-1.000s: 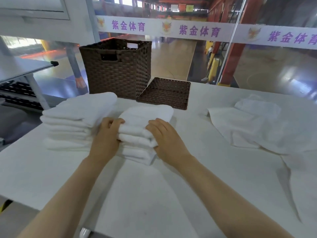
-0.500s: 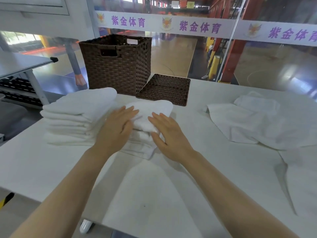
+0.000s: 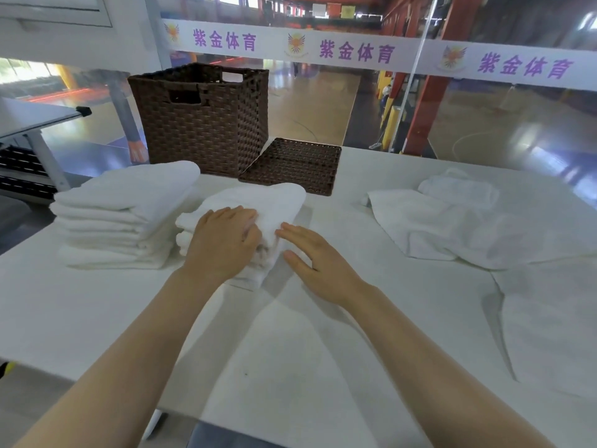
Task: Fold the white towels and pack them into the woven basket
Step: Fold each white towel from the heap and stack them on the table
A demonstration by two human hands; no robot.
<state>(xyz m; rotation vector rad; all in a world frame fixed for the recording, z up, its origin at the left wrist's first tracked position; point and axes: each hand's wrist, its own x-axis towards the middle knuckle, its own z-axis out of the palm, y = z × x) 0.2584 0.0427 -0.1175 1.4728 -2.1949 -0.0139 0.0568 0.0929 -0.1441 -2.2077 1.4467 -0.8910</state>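
the table [image 3: 97,318] filled the near field, both forearms reaching toward twelve o'clock. the left hand [image 3: 223,244] lay on the small folded stack [image 3: 268,205], its fingers bent over the top towel's near edge, seemingly grasping it; the right hand [image 3: 310,257] was released, fingers straight and flat against the stack's side at its three o'clock. at the small stack's nine o'clock, just beside it, sat a larger folded stack [image 3: 129,211]. unfolded towels [image 3: 452,227] lay crumpled at two o'clock, well apart. beyond, at twelve o'clock, lay the basket lid [image 3: 294,163], and the woven basket [image 3: 200,121] stood at eleven, its inside not visible. judged progress: several towels folded, some left to fold, and no stack packed yet.
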